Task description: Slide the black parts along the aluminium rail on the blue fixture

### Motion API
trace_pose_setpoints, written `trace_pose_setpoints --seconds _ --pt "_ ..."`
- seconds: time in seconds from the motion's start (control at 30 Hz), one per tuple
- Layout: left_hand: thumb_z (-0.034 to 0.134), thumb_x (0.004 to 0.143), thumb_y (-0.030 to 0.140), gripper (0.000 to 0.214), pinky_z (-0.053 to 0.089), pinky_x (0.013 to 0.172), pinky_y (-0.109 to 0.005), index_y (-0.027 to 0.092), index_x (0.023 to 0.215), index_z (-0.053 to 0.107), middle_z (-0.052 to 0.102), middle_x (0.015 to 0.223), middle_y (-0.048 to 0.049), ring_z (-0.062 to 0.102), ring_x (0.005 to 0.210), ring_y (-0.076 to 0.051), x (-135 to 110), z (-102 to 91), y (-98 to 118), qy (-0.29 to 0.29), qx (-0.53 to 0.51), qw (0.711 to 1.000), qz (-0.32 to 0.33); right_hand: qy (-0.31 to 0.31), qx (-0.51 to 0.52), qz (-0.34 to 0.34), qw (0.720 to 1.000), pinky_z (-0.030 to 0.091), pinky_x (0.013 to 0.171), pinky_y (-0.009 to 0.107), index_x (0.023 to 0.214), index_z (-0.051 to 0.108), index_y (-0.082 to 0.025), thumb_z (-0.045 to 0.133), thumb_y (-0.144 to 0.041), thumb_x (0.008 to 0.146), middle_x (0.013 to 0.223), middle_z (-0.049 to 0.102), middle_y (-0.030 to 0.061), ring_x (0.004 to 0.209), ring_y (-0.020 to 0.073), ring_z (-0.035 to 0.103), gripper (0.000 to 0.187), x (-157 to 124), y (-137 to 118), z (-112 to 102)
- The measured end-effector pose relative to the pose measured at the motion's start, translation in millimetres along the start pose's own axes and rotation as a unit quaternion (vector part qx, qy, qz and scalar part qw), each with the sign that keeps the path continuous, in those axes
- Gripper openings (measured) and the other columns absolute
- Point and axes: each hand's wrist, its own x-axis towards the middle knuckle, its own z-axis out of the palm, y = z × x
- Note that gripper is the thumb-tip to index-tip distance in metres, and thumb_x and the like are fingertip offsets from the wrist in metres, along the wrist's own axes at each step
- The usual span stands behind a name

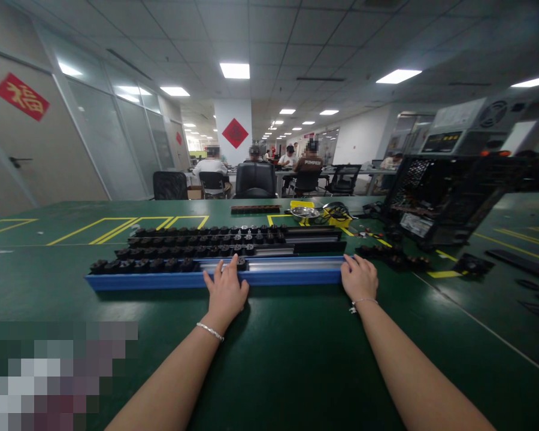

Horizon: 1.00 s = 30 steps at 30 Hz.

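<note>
A long blue rail (161, 280) lies crosswise on the green table, with a row of black sockets (144, 265) clipped along its left half. Its right half shows bare metal track. My left hand (226, 291) rests on the rail's middle with fingers spread, fingertips by the last socket (241, 262) in the row. At the rail's right end, my right hand (359, 277) has its fingers curled over that end. Both wrists wear thin bracelets.
Two black rails (233, 238) full of sockets lie just behind the blue one. Loose sockets (393, 254) sit to the right, beside an open computer case (440, 200). A metal bowl (304, 212) and cables lie farther back. People sit at desks in the distance.
</note>
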Motion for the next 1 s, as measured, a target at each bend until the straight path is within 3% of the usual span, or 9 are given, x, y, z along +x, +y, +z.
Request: trace_pose_setpoints --seconds 1.0 --pt "0.044 0.078 0.027 0.060 0.013 0.106 -0.065 0.017 0.137 0.034 0.055 0.128 -0.0119 0.039 0.126 -0.028 0.8 3.3 -3.1 0.009 -0.005 1.000 0.014 0.007 0.000 -0.003 1.000 0.032 0.102 0.046 0.120 0.061 -0.024 0.029 -0.039 0.086 0.131 0.051 0.0060 0.122 0.0271 0.036 0.049 0.1 0.5 0.8"
